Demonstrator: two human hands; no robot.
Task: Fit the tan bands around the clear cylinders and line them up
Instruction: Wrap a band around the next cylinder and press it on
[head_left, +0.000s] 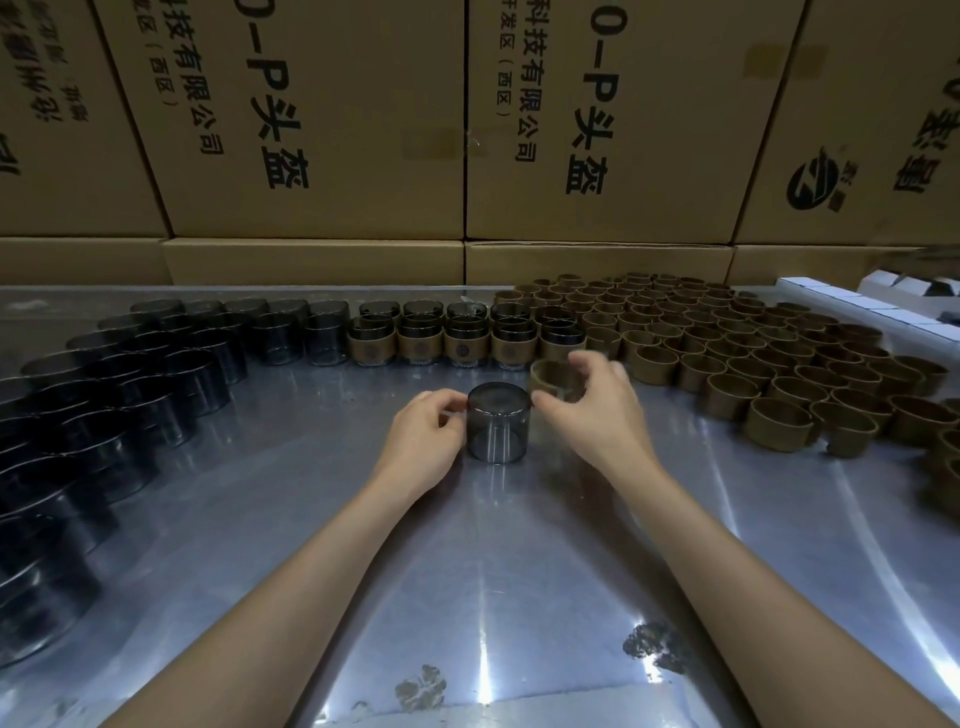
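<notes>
A smoky clear cylinder stands upright at the middle of the metal table. My left hand grips its left side with curled fingers. My right hand holds a tan band just above and right of the cylinder, the band slightly blurred. Behind them a row of cylinders with tan bands fitted stands side by side. Several bare dark cylinders fill the left side. Several loose tan bands cover the right side.
Stacked cardboard boxes wall off the back of the table. White boxes lie at the far right. Worn patches mark the table surface near me.
</notes>
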